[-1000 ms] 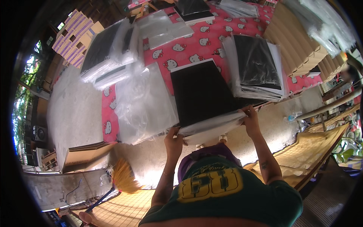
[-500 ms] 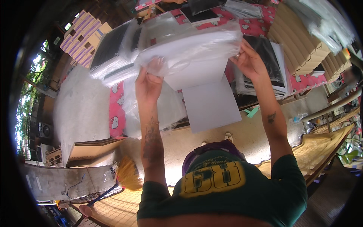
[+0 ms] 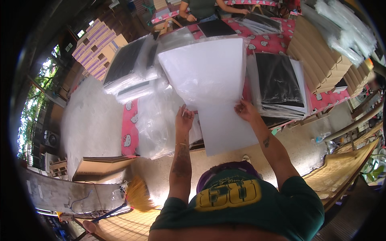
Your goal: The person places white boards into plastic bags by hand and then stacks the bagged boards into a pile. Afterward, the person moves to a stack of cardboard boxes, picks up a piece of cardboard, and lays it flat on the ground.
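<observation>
In front of me a large white sheet (image 3: 205, 66) lies on the table inside a clear plastic bag (image 3: 213, 94). From the bag's near end a plain pale panel (image 3: 227, 134) sticks out past the table edge. My left hand (image 3: 185, 118) has its fingers curled at the bag's near left corner. Closed at the near right corner is my right hand (image 3: 245, 110), pinching the bag's edge beside the panel. Clear plastic bags (image 3: 161, 124) lie left of my left hand. To the right is a stack of black and white sheets in plastic (image 3: 279, 78).
Bagged dark sheets (image 3: 128, 60) are piled at the left on the pink patterned tablecloth (image 3: 130, 126). Folded brown cardboard (image 3: 315, 52) stands at the right. Across the table a person (image 3: 201, 10) handles another bagged dark sheet (image 3: 263, 22). A broom (image 3: 138, 197) is at lower left.
Both hands have come down toward me and closer together. The bag, raised and bunched before, now lies flat over the white sheet. The person across the table has come further into view.
</observation>
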The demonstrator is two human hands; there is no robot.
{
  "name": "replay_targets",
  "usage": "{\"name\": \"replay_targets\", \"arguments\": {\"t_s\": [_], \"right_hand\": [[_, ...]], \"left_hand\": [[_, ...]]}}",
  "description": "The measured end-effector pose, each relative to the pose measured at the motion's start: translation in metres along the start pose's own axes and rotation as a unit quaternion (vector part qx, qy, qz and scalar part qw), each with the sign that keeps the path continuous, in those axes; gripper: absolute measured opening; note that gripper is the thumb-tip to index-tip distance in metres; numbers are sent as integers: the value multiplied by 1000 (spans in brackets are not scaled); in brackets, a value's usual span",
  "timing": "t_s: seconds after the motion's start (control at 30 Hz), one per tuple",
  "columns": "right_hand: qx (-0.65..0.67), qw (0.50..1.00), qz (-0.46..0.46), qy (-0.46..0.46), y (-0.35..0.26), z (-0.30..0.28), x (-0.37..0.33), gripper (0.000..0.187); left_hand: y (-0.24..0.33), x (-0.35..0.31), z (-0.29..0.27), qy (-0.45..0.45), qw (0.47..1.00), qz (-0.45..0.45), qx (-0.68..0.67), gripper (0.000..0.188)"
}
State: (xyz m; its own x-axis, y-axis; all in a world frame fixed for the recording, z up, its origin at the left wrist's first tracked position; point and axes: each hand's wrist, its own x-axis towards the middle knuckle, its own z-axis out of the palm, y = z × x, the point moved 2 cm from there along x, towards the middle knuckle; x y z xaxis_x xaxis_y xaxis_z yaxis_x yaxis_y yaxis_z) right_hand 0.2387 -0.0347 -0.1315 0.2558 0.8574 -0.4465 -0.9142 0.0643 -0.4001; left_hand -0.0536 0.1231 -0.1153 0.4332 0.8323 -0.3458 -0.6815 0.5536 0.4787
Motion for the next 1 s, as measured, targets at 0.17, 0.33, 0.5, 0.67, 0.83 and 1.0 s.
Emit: {"name": "replay_targets", "arguments": {"t_s": [0.17, 0.33, 0.5, 0.67, 0.83, 1.0], "right_hand": [[-2, 997, 10, -81, -5, 35, -24, 9], [-9, 994, -51, -101, -15, 40, -14, 13], [0, 994, -76, -72, -14, 38, -4, 14], [12, 998, -52, -44, -14, 42, -6, 13], [27, 996, -41, -69, 12, 21, 7, 10], [-56, 995, -72, 40, 4, -7, 10, 14]], "left_hand": [[28, -47, 82, -122, 991, 45, 35, 56], [41, -38, 114, -252, 966, 37, -48, 44], [32, -24, 96, -218, 974, 39, -49, 36], [28, -17, 81, -110, 980, 59, -155, 32], [12, 18, -16, 76, 995, -59, 22, 27], [16, -5, 52, 93, 807, 268, 517, 53]]}}
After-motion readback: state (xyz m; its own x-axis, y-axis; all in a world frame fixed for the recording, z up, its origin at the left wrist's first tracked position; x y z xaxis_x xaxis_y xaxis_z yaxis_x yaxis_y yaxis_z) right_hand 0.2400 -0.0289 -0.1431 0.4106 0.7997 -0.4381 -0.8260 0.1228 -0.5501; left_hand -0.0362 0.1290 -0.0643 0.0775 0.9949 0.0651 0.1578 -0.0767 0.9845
